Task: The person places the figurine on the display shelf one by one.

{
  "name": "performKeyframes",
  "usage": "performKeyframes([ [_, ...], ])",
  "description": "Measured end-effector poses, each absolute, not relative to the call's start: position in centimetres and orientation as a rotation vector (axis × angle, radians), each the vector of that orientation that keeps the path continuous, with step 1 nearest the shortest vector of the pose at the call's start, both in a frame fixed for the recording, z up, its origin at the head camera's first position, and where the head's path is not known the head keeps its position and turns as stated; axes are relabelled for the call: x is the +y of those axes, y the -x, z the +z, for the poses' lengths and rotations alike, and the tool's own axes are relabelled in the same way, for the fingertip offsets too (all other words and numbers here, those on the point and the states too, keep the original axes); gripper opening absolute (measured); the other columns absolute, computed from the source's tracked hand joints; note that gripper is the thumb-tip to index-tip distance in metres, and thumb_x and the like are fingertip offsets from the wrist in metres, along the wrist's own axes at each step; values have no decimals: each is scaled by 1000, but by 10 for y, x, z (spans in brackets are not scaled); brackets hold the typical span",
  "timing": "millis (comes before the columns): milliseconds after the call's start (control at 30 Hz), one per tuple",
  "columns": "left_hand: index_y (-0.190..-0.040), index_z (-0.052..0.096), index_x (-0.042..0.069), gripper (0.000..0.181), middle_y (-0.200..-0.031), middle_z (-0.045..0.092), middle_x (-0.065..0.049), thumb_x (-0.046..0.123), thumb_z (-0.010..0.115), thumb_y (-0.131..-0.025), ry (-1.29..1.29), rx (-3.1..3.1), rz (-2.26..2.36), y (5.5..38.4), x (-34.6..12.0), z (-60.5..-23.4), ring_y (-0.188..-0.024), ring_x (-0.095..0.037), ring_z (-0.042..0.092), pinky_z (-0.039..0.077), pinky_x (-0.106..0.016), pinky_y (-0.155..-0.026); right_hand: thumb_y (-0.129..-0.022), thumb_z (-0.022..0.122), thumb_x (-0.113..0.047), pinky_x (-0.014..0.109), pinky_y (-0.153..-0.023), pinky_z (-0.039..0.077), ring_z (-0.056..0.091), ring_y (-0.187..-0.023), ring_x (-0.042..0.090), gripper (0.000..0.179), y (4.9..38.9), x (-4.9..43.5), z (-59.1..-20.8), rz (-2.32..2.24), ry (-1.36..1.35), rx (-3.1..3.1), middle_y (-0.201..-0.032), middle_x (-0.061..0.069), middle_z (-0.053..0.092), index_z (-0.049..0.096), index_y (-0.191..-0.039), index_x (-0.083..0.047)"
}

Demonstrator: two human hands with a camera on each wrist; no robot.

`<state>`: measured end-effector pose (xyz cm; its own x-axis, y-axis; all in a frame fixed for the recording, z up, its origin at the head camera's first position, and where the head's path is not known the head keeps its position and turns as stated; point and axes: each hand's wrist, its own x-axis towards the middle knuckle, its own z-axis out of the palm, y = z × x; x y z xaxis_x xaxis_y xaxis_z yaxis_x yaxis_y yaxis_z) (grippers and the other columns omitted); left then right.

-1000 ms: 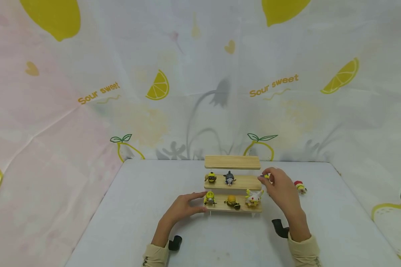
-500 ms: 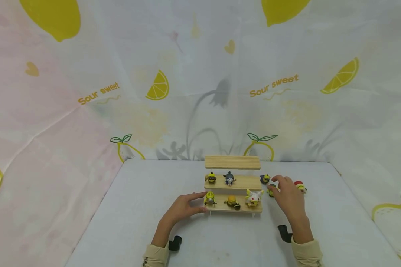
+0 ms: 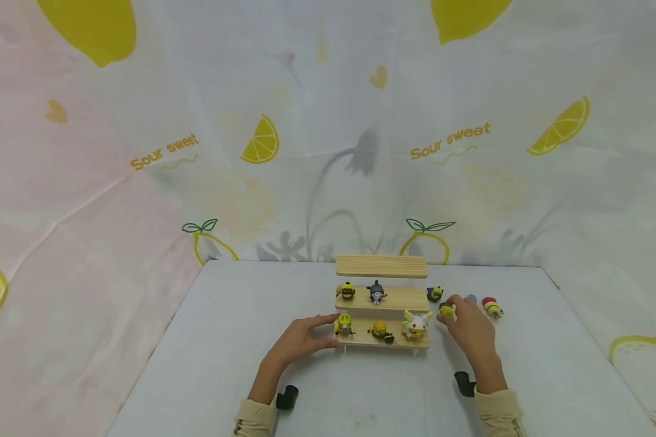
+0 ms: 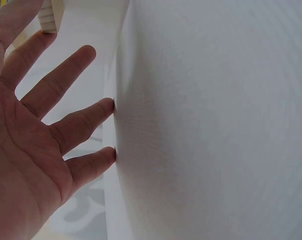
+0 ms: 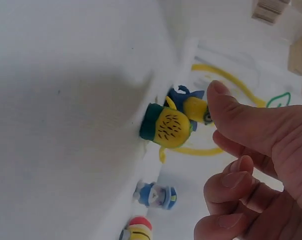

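Observation:
In the head view, a three-tier wooden display shelf (image 3: 381, 266) stands on the white table. My left hand (image 3: 300, 340) holds the left end of its lowest tier between thumb and index finger; the other fingers are spread. In the right wrist view, my right hand (image 5: 250, 165) is beside a yellow toy figure with a green base (image 5: 173, 130), its thumb and loosely bent fingers apart from it. Close behind is a yellow figure with a blue cape (image 5: 194, 107). On the shelf are a grey-hooded figure (image 3: 376, 292), a white-hooded figure (image 3: 415, 325) and several yellow ones.
A red-capped figure (image 3: 492, 307) lies right of my right hand, with a small blue figure (image 5: 156, 195) near it. Dark curved wrist mounts (image 3: 288, 397) show by both forearms. A lemon-print cloth (image 3: 328, 152) hangs behind the table.
My right hand let go of the blue-caped figure right of the middle tier, drew back, then came down over the green-and-yellow figure. My left hand has stayed at the shelf.

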<state>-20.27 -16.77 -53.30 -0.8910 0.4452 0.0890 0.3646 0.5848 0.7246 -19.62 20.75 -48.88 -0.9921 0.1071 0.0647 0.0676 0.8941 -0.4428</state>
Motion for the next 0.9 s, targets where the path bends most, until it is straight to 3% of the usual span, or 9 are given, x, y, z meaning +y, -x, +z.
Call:
performKeyframes([
  [200,-138,59,31,66,-137,58,2,60,72,-81,-699,2704,1205,203,-168,-532,-131,-29,49,40,-50,-107,-83,82,-24,38,-56,48,51,-71,25,47,200,209,-495,675,196,-3010,-90,14,50,59,-112,4],
  [533,-138,59,31,65,-138,58,2,60,72,-81,-678,2693,1203,203,-167,-531,-132,-30,48,40,-50,-108,-79,85,-27,36,-56,46,51,-71,25,54,206,214,-503,696,310,-3072,-84,14,54,53,-105,7],
  [900,-139,59,32,66,-138,58,2,60,72,-80,-674,2682,1213,202,-168,-531,-132,-30,48,40,-51,-107,-82,82,-24,42,-58,50,56,-73,28,44,209,215,-506,689,324,-3064,-88,18,59,56,-102,5],
])
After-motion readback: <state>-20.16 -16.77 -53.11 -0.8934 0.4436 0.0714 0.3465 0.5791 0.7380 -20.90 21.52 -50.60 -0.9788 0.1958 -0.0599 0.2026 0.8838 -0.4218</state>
